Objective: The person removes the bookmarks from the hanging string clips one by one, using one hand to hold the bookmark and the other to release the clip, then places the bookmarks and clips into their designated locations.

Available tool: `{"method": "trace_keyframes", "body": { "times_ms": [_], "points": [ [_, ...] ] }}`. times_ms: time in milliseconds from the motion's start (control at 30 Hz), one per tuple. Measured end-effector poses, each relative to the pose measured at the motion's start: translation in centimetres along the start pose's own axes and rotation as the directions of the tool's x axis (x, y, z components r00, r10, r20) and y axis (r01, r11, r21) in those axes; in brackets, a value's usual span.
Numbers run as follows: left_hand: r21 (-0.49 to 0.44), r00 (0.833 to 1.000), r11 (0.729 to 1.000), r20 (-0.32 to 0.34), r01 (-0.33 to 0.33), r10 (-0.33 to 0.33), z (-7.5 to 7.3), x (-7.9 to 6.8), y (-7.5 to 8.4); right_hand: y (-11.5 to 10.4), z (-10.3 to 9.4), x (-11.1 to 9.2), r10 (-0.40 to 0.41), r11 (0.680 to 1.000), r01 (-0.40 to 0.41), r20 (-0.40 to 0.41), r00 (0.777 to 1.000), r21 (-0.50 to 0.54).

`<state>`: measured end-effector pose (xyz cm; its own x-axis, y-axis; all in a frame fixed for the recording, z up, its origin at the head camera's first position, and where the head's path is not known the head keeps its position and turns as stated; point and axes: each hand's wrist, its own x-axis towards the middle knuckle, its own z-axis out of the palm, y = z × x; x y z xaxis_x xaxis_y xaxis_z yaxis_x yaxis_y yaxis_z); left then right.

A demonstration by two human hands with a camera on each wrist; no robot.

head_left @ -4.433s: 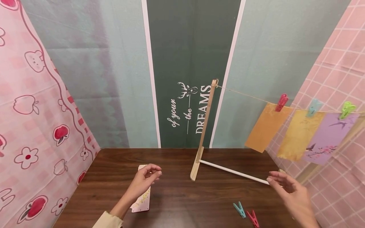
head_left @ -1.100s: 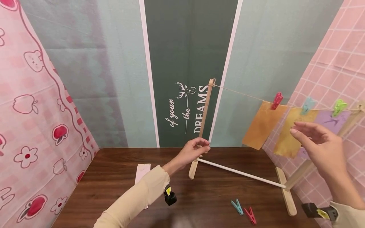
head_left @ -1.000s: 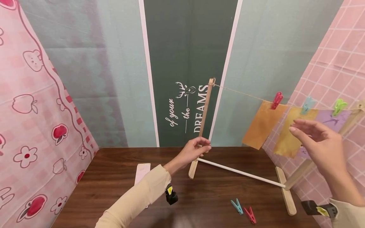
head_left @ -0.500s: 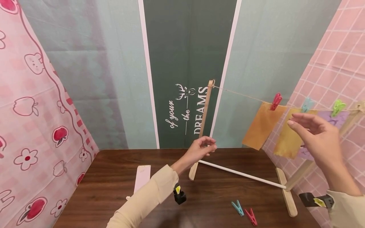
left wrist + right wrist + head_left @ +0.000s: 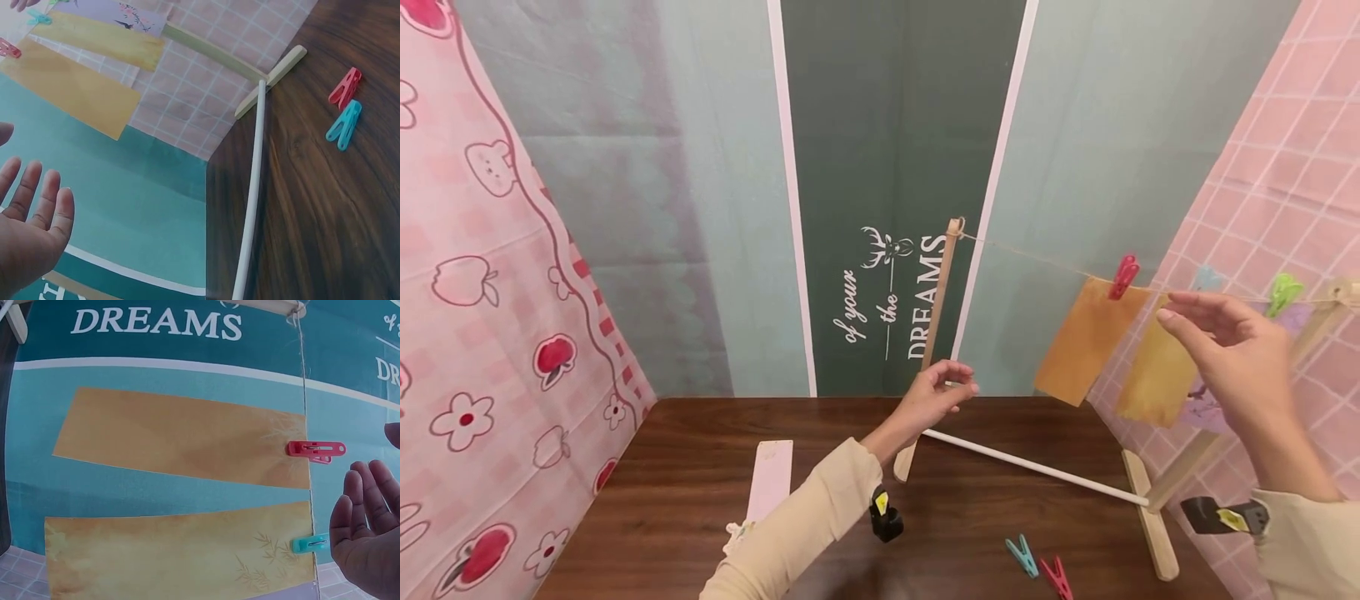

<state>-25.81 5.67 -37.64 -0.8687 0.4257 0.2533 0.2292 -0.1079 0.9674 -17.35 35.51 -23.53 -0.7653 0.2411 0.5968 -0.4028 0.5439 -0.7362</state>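
- Wooden posts, two: the inner post (image 5: 940, 300) just off centre toward three o'clock in the head view, partly behind a hand, and the outer post (image 5: 1187, 467) at four o'clock, its top meeting the frame edge.
- One white rod (image 5: 1037, 465) between four and five; one twine (image 5: 1030, 254) between two and three, thin and faint.
- Three hanging sheets just past three o'clock: the orange sheet (image 5: 1090, 346), the yellow sheet (image 5: 1150, 371) and the purple sheet (image 5: 128, 14), the last largely hidden in the head view.
- Five pegs: the red peg (image 5: 1123, 277), light-blue peg (image 5: 1206, 277) and green peg (image 5: 1285, 292) on the twine; at five o'clock on the table (image 5: 677, 500), the teal peg (image 5: 1021, 557) and the pink-red peg (image 5: 1054, 575), cut off below.
- Two hands: the left hand (image 5: 934, 396) at five o'clock and the right hand (image 5: 1243, 358) just past three, each with fingers loosely bent, a narrow gap to the thumb. Whether the right touches the light-blue peg cannot be told.
- One pale card (image 5: 772, 475) at seven o'clock, its lower end behind one sleeve (image 5: 797, 533).
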Motion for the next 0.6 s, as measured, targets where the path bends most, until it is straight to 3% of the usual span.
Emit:
{"method": "trace_keyframes", "body": {
  "times_ms": [367, 600],
  "points": [
    [-0.039, 0.997, 0.998, -0.062, -0.039, 0.036, 2.1, 0.8, -0.7, 0.1, -0.2, 1.0, -0.011, 1.000, 0.011, -0.013, 1.000, -0.015],
    [-0.078, 0.994, 0.997, -0.108, -0.018, 0.009, 3.4, 1.5, -0.6, -0.3, -0.2, 1.6, 0.005, 1.000, -0.005, 0.007, 1.000, -0.024]
  ]
}}
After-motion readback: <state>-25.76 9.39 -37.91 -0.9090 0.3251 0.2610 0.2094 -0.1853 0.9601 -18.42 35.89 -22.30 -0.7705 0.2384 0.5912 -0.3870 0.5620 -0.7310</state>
